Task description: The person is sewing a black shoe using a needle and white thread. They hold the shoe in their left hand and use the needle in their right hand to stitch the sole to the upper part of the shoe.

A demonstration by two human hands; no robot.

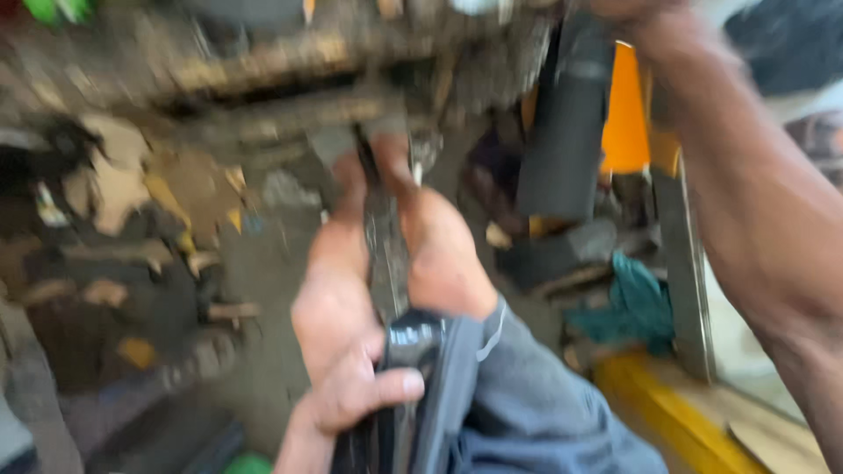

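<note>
Left hand (pixel 338 338), lower centre, fingers wrapped shut around a dark-handled tool (pixel 411 338) whose shaft runs up to the grimy machine (pixel 290 79) at the top. A grey-sleeved limb (pixel 443 259) presses beside it. The right hand (pixel 625 10) is cropped at the top edge, so its grip cannot be told. Best practice is probably to keep the shaft straight and pull steadily.

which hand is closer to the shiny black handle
Left. The left hand wraps the shiny black handle, thumb across it; the right hand is raised far off at the top edge, mostly out of view.
</note>
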